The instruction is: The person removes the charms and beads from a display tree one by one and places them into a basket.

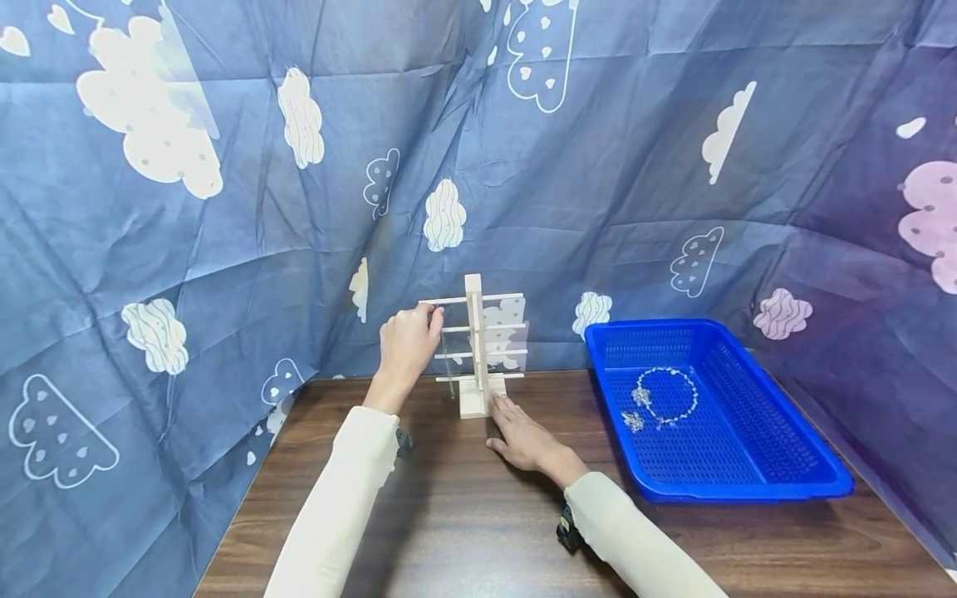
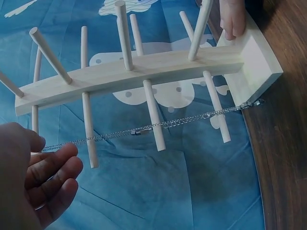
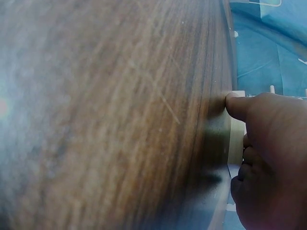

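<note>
A pale wooden stand (image 1: 475, 332) with several thin pegs on each side stands upright on the table. My left hand (image 1: 407, 345) is up at the end of the top left peg and pinches a thin silver chain necklace (image 2: 177, 120) between thumb and forefinger. From there the chain hangs down across the lower left pegs towards the base, its clasp (image 2: 141, 131) partway along. Whether it loops over the top peg is hidden by the fingers. My right hand (image 1: 526, 436) touches the stand's base (image 2: 259, 67) with fingers mostly straight.
A blue plastic basket (image 1: 645, 492) stands to the right on the brown wooden table (image 1: 463, 531). Inside it lie a beaded loop (image 1: 695, 390) and a small silvery heap of jewellery (image 1: 632, 421). Behind the stand hangs a blue cloth (image 1: 523, 208) with cloud prints.
</note>
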{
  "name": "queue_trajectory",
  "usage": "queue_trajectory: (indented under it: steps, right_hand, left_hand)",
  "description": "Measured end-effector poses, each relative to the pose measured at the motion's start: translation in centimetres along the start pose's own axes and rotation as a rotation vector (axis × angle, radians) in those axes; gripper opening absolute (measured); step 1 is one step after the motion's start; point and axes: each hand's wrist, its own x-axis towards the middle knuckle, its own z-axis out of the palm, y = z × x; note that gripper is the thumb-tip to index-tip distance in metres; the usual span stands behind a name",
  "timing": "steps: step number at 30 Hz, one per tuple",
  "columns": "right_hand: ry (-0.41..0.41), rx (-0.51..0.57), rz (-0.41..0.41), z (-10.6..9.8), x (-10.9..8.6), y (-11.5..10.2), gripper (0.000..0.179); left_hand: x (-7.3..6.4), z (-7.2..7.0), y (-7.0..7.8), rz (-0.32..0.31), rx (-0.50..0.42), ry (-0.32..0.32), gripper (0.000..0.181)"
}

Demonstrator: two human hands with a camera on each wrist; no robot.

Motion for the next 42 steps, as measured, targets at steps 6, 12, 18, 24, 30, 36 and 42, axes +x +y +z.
queue_trajectory:
  steps: [6,12,18,24,30,36,42]
  right_hand:
    - [0.005,0.0,-0.004,0.1,-0.1,0.1,0.077]
    - [0.001,-0.008,-0.002,0.1,-0.1,0.1,0.076]
    - [-0.003,-0.018,-0.002,0.1,0.0,0.0,0.076]
    - [-0.002,-0.007,-0.001,0.0,0.0,0.0,0.077]
    - [-0.009,0.0,0.004,0.1,0.1,0.0,0.078]
    - [0.007,0.007,-0.01,0.0,-0.1,-0.1,0.076]
    - [0.013,0.013,-0.006,0.0,0.0,-0.1,0.076]
  left_hand:
    - [0.1,0.1,0.1,0.008,0.019,0.031,0.025]
    - [0.2,0.1,0.0,0.016,0.012,0.052,0.021]
    - [0.2,0.0,-0.2,0.027,-0.008,0.088,0.02]
    - [0.4,-0.4,-0.6,0.029,-0.014,0.142,0.018]
    - [0.3,-1.3,-1.5,-0.007,-0.033,0.142,0.018]
    - [0.2,-2.0,-2.7,-0.037,-0.049,0.148,0.017]
    - [0.0,-2.5,-3.4,-0.075,-0.076,0.157,0.017]
